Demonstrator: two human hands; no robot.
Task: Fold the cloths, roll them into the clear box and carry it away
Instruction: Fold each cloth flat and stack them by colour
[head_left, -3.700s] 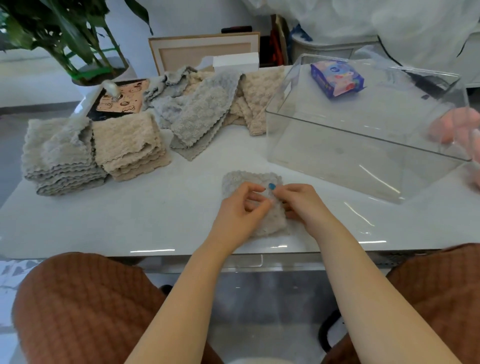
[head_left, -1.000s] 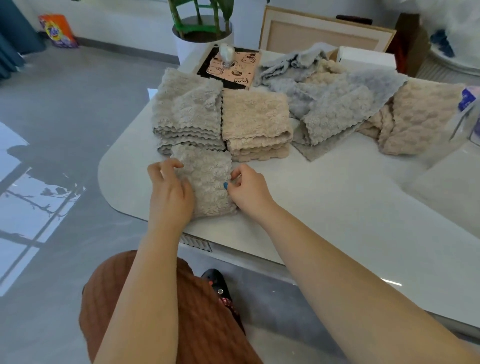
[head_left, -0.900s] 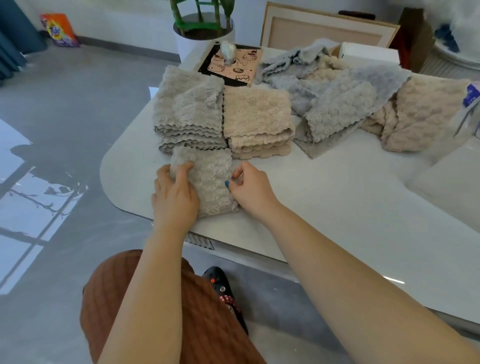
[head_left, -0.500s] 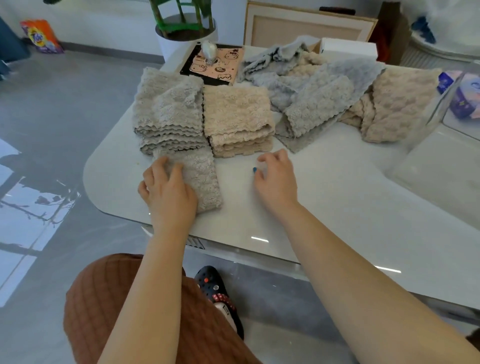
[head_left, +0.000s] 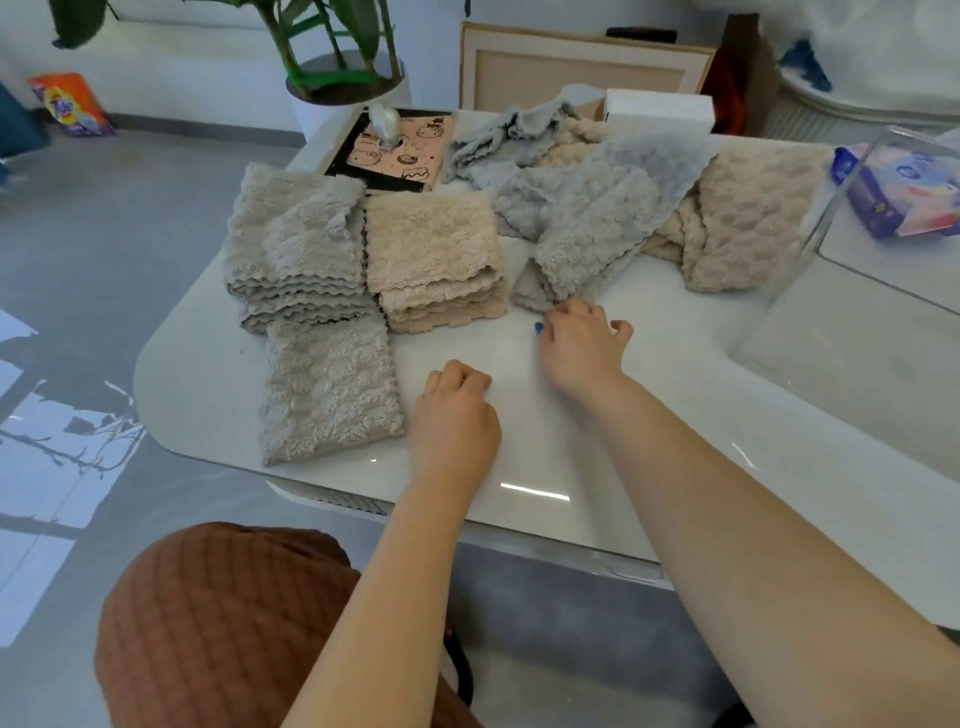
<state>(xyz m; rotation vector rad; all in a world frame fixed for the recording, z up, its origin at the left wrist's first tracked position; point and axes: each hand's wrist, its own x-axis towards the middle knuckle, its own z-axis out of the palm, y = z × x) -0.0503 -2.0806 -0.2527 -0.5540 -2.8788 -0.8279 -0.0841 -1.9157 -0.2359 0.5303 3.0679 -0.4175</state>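
Free lane: bare tabletop (head_left: 649, 415) from near edge up to loose cloth pile (head_left: 597, 223), btw folded grey cloth (head_left: 330, 389) on L and clear box (head_left: 857, 332) on R. Both hands sit in it: left hand (head_left: 457, 415) curled, just beside folded cloth; right hand (head_left: 582, 345) at pile's front edge, contact unclear.

L side blocked: grey stack (head_left: 296, 260) and beige stack (head_left: 436, 260) touch side by side; folded cloth butts grey stack. Narrow slot btw beige stack and pile. Pile spans rear across to box wall. Box wall bars R.
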